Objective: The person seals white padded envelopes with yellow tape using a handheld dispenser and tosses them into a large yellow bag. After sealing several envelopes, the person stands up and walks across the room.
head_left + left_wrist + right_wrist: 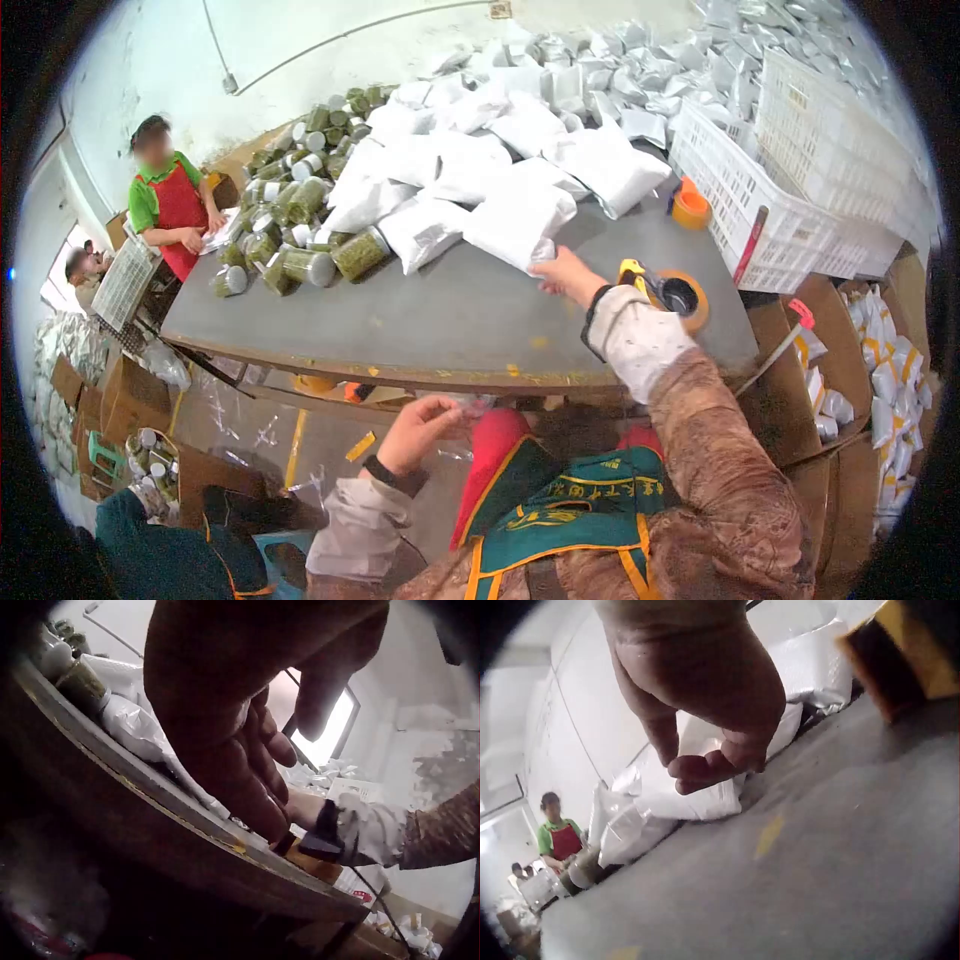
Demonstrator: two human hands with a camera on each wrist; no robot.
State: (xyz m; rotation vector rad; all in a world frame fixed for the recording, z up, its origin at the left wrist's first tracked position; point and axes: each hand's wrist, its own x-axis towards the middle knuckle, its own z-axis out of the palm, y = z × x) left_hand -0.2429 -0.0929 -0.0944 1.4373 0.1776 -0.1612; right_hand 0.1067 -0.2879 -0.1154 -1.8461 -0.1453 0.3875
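My right hand (568, 275) is at the near corner of a white pouch (520, 222), which lies at the front of a pile on the grey table (420, 325). In the right wrist view the curled fingers (705, 771) and thumb come together at that pouch's edge (724, 801). Below the table's front edge, over the lap, my left hand (420, 432) hangs with loosely bent fingers. Nothing shows between its thumb and fingers (262, 787) in the left wrist view.
Jars with green contents (310, 200) lie heaped left of the pouches. A yellow tape dispenser (655, 285) and an orange tape roll (690, 205) sit right. White crates (765, 215) and cartons (790, 340) stand beyond. A person in a red apron (180, 205) works at far left.
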